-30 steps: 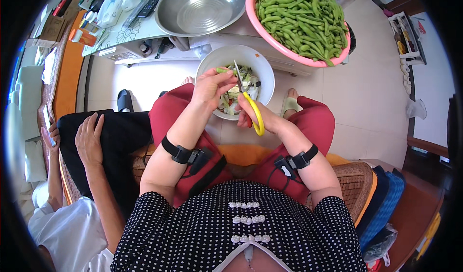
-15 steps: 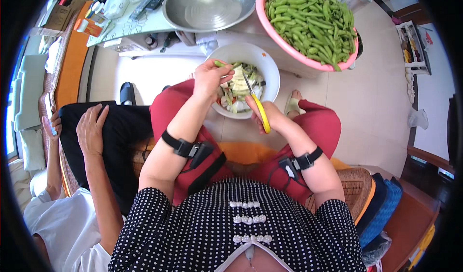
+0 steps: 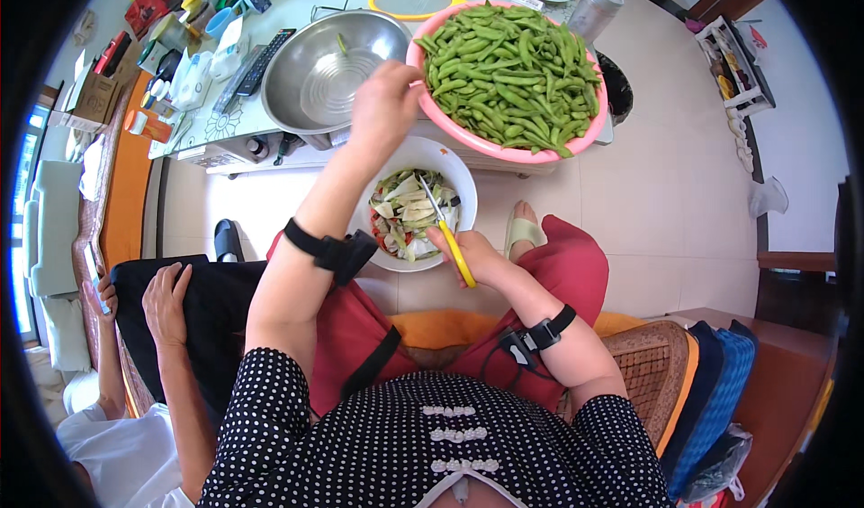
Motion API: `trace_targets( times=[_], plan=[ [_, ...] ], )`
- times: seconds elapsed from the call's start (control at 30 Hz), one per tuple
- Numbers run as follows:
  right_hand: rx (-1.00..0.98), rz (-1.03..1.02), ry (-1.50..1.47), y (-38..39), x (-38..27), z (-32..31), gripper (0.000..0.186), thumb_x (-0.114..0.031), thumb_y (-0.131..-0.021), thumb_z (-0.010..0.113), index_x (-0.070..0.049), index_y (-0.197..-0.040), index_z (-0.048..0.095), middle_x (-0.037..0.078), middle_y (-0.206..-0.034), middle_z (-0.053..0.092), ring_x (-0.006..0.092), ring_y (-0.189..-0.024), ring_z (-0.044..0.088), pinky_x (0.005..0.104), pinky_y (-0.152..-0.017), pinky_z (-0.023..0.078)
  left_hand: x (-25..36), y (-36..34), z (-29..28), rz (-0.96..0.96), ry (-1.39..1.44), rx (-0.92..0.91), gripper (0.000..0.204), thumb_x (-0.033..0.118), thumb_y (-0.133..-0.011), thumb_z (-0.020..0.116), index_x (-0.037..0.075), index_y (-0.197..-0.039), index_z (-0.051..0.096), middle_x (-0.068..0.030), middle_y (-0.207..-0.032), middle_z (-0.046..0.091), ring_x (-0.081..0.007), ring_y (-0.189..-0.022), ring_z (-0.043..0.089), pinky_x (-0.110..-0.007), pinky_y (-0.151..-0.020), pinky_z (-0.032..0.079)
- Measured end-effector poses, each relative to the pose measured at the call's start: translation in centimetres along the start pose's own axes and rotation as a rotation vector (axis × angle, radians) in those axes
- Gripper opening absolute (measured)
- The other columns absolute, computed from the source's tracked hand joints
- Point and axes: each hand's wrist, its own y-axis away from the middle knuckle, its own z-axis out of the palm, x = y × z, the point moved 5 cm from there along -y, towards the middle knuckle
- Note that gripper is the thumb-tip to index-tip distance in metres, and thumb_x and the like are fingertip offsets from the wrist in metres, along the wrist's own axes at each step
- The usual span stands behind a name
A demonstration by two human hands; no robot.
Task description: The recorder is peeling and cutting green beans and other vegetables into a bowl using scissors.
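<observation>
My left hand (image 3: 385,103) is at the left rim of a pink basin (image 3: 423,97) heaped with green soybean pods (image 3: 513,76). Its fingers are loosely bent and apart, with nothing visible in them. One lone pod (image 3: 341,44) lies in the wide steel basin (image 3: 297,94) to the left. My right hand (image 3: 475,258) grips yellow-handled scissors (image 3: 457,254). Their blades point up and left over a white bowl (image 3: 463,179) on the floor, which contains vegetable scraps (image 3: 405,206).
Both basins stand on a low table (image 3: 216,130) with a remote control (image 3: 267,61), bottles and a yellow-rimmed sieve (image 3: 414,0). At my left sits another person, one hand (image 3: 166,305) on dark trousers. A black slipper (image 3: 227,241) lies on the floor.
My left hand has left the scissors and moved up to the pink basin's rim. The pod it held is gone from its fingers; one pod now lies in the steel basin, which was bare.
</observation>
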Motion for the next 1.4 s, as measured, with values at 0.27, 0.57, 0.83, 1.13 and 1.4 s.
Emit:
trace_targets(
  times=[0.27,0.57,0.83,1.13,1.4],
  plan=[
    [0.042,-0.041,0.099,0.9,-1.0,-0.3,0.087,-0.076,-0.077,0.037,0.007,-0.079,0.064,0.027,-0.074,0.061,0.0400,-0.079,0.061,0.0433,-0.073,0.046,2.1,-1.7,4.2,0.050,-0.194,-0.167,0.019,0.008,-0.073,0.060,0.006,-0.093,0.061,-0.0167,-0.089,0.060,-0.0364,-0.079,0.059,-0.045,-0.069,0.048],
    [0.109,-0.207,-0.091,0.1,-0.4,-0.2,0.072,-0.066,-0.084,0.039,0.002,-0.093,0.062,0.021,-0.074,0.062,0.0326,-0.075,0.063,0.0395,-0.069,0.048,-1.7,8.0,0.4,-0.860,0.896,-0.132,0.012,0.005,-0.081,0.063,-0.001,-0.091,0.061,-0.0069,-0.075,0.062,-0.0147,-0.063,0.063,-0.024,-0.058,0.054],
    [-0.137,-0.304,-0.178,2.6,-4.1,0.9,0.069,-0.064,-0.089,0.029,0.002,-0.092,0.049,0.008,-0.061,0.053,0.0164,-0.057,0.054,0.0286,-0.055,0.044,-3.5,16.5,0.8,-1.169,1.197,0.062,0.012,0.008,-0.083,0.063,0.003,-0.093,0.060,-0.0087,-0.081,0.063,-0.0184,-0.071,0.063,-0.030,-0.070,0.053],
    [-0.150,-0.234,-0.115,2.4,-4.1,1.1,0.070,-0.065,-0.087,0.031,0.002,-0.094,0.049,0.008,-0.064,0.053,0.0173,-0.059,0.054,0.0298,-0.056,0.044,-2.7,17.5,2.0,-1.134,1.112,-0.039,0.010,0.008,-0.083,0.063,0.002,-0.091,0.060,-0.0083,-0.081,0.065,-0.0171,-0.071,0.065,-0.026,-0.067,0.053],
    [-0.119,-0.037,-0.140,1.5,-2.6,1.6,0.078,-0.070,-0.083,0.037,0.005,-0.077,0.057,0.011,-0.057,0.052,0.0215,-0.057,0.058,0.0346,-0.056,0.046,-4.3,18.7,3.4,-1.191,1.082,-0.027,0.010,0.006,-0.083,0.063,0.000,-0.090,0.059,-0.0062,-0.076,0.062,-0.0159,-0.067,0.064,-0.026,-0.064,0.054]
  ],
)
